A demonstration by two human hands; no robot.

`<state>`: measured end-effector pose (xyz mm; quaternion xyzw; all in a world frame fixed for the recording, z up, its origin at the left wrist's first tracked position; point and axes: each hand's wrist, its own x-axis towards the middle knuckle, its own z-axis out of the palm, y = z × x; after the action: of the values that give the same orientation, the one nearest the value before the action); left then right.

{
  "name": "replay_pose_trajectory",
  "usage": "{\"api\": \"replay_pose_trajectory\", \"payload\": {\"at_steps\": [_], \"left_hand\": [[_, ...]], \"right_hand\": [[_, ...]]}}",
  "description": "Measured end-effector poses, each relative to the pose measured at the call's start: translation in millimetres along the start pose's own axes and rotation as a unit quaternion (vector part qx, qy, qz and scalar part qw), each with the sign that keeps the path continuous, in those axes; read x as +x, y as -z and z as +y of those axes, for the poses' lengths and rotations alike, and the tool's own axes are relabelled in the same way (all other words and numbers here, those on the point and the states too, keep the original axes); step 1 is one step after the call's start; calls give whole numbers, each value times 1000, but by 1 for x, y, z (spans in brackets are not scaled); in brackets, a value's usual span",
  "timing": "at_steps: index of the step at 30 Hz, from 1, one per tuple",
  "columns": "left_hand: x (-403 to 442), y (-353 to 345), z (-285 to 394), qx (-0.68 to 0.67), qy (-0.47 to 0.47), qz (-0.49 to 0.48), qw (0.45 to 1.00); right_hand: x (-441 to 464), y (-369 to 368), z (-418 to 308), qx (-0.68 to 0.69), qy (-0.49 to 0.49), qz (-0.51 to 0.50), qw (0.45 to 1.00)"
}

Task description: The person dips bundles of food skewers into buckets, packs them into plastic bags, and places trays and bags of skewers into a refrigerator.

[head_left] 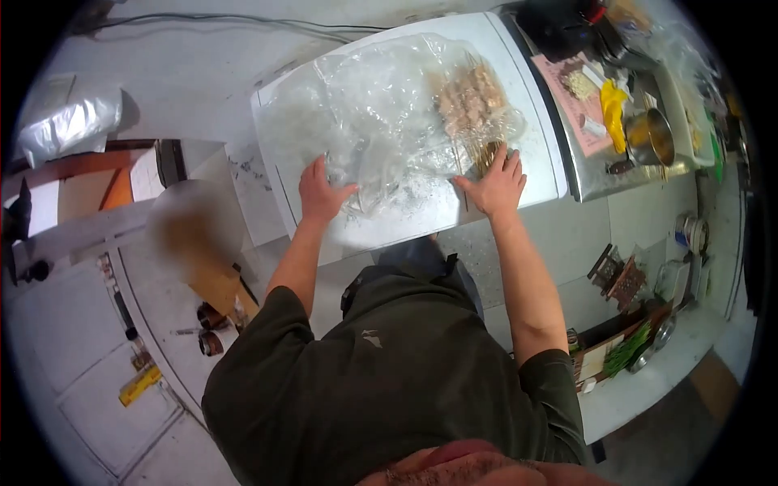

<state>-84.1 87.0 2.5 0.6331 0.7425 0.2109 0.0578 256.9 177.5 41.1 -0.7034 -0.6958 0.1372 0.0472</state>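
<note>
Skewers (472, 101) and clear plastic (369, 97) are apparently being arranged by left hand (318, 192) and right hand (497, 192), fingers spread; gathering seems needed next.

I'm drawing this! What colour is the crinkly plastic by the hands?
The plastic is clear and see-through, with whitish shine; it shows in the head view.
</note>
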Motion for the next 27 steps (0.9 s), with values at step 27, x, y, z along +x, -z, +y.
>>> {"api": "replay_pose_trajectory", "payload": {"at_steps": [27], "left_hand": [[100, 82, 106, 70, -95, -105, 987]], "right_hand": [[13, 36, 124, 190, 19, 65, 979]]}}
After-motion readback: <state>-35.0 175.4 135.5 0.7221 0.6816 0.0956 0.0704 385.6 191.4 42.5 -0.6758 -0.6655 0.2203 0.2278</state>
